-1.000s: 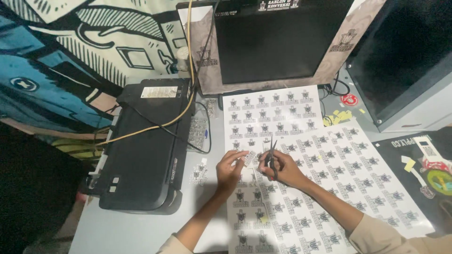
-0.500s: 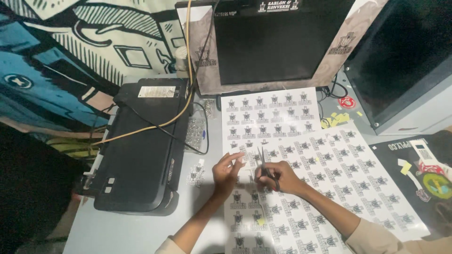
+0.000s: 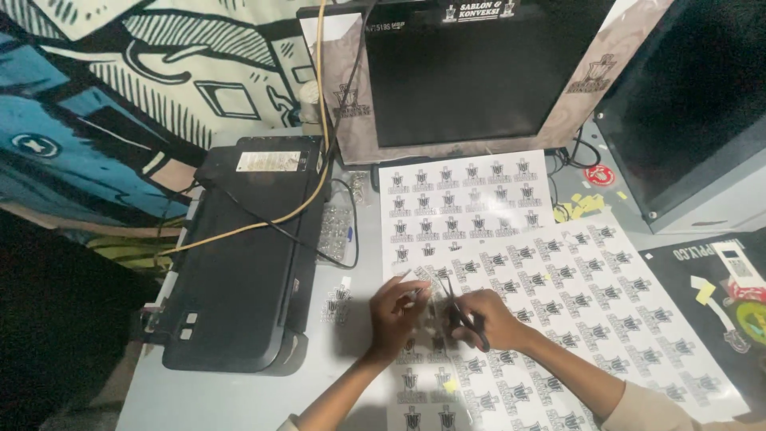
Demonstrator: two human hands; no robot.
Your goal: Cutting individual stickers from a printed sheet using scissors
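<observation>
My right hand (image 3: 488,319) grips black-handled scissors (image 3: 456,307), blades pointing up and away over a white sheet of small black printed labels (image 3: 511,239). My left hand (image 3: 395,314) pinches the left edge of a strip of that sheet beside the blades. A second label sheet (image 3: 606,295) lies angled under my right forearm. A few cut-out labels (image 3: 337,303) lie on the grey table left of my left hand.
A black printer (image 3: 243,255) with a yellow cable across it sits at the left. A dark monitor (image 3: 471,72) stands behind the sheets, another screen (image 3: 694,104) at the right. A black sticker sheet (image 3: 718,295) lies at the far right.
Both hands and the scissors have shifted slightly toward me and to the left along the sheet; the view has tilted a little. The grip is unchanged.
</observation>
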